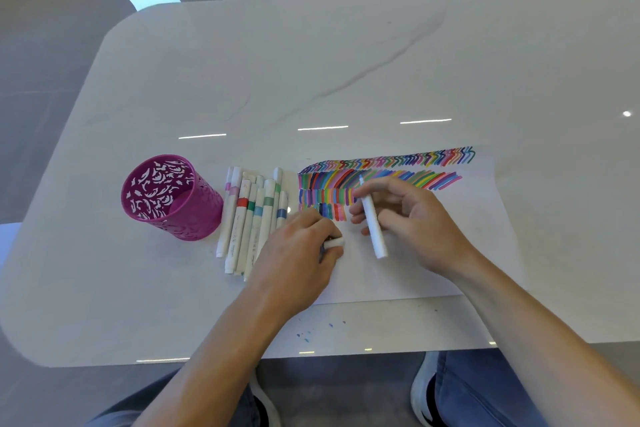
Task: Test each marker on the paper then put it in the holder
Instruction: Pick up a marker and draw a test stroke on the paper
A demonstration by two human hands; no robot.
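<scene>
Two hands meet over a sheet of white paper (415, 274) that lies on the right half of a glossy white, grey-veined bench (277, 62). The right hand (412, 218) grasps a slim white marker (373, 222) between thumb and fingers. Its uncapped blue tip points away from the person and sits over the rows of coloured strokes (381, 170) that fill the far part of the sheet; whether the tip touches the paper cannot be told. The marker's rear end juts out toward the person, below the fingers.

The left hand (298, 253) rests on the near left corner of the paper, its fingers curled round a small white cap (334, 242); only one end of the cap shows.

Just left of the paper lies a tight row of white capped markers (252, 218), side by side, with red, green, teal, blue and pink bands. Left of them, touching or nearly touching the outermost one, stands a magenta perforated metal pen holder (173, 198), upright with its open mouth up.

Small blue ink specks (311, 333) dot the bench near its front edge. Below that edge, blue jeans (485, 388) and a black-and-white shoe (424, 392) show above a grey floor (52, 28).
</scene>
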